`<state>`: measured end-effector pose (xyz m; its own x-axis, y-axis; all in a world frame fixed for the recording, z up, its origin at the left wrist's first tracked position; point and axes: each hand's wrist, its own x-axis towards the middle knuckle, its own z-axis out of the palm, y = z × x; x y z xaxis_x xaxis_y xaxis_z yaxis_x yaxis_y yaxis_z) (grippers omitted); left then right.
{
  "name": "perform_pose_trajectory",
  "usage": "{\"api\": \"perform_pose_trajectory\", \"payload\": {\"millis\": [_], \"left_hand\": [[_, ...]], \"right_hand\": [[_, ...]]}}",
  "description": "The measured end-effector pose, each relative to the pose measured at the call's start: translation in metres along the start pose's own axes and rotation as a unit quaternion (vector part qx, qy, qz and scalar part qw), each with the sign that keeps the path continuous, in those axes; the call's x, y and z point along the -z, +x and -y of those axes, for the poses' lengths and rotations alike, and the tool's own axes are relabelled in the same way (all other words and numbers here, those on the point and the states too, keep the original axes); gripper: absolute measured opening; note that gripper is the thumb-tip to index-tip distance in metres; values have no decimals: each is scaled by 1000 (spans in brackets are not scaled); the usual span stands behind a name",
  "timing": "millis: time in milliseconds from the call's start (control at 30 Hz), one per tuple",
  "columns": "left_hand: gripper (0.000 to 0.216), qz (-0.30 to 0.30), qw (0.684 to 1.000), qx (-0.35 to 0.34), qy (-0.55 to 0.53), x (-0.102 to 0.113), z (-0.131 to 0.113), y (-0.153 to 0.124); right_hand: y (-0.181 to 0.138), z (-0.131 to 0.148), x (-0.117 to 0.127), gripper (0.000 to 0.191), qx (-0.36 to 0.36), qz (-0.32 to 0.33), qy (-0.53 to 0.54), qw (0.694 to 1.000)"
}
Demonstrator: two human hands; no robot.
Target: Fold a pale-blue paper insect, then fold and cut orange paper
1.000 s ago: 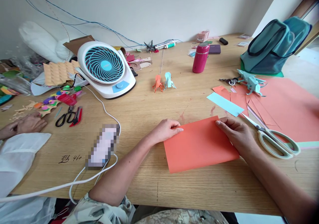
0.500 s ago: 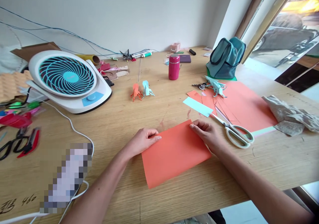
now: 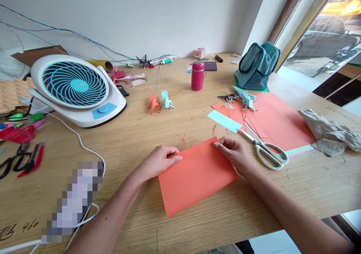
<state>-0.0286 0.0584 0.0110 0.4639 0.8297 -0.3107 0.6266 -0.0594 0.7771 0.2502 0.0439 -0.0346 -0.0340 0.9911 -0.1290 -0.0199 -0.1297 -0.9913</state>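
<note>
Head camera: left hand (image 3: 159, 163) and right hand (image 3: 233, 153) pinch an orange sheet (image 3: 199, 178) in their fingers (image 3: 175, 158) (scissors (image 3: 260, 145) lie nearby)

An orange sheet (image 3: 199, 180) is hiding part of the left hand (image 3: 162, 160) and part of the right hand (image 3: 234, 153), while the frame's lower edge is cropping both forearms (image 3: 111, 209). Coarse pixels are masking an oblong object (image 3: 75, 201). The left edge is cutting off black-handled scissors (image 3: 23, 148) and handwriting (image 3: 30, 225); the right edge is trimming a gray cloth (image 3: 332, 133). Outdoors, a vehicle (image 3: 320, 41) is appearing only as a blur.
</note>
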Motion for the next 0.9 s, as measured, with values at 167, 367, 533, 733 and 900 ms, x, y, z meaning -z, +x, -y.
{"api": "perform_pose_trajectory", "payload": {"millis": [167, 367, 533, 733, 900], "left_hand": [[28, -12, 1000, -4, 23, 2, -3, -1], [33, -23, 999, 2, 37, 1, -6, -3], [35, -21, 999, 5, 37, 1, -4, -3], [34, -22, 999, 6, 28, 1, -7, -4], [35, -30, 999, 2, 29, 2, -10, -6]], "right_hand": [[-2, 1, 0, 47, -7, 15, -9, 1000], [-5, 6, 0, 48, -9, 8, -25, 1000], [-5, 7, 0, 49, -17, 12, -32, 999], [-5, 5, 0, 48, -18, 13, -29, 999], [-5, 6, 0, 48, -15, 11, -35, 999]]}}
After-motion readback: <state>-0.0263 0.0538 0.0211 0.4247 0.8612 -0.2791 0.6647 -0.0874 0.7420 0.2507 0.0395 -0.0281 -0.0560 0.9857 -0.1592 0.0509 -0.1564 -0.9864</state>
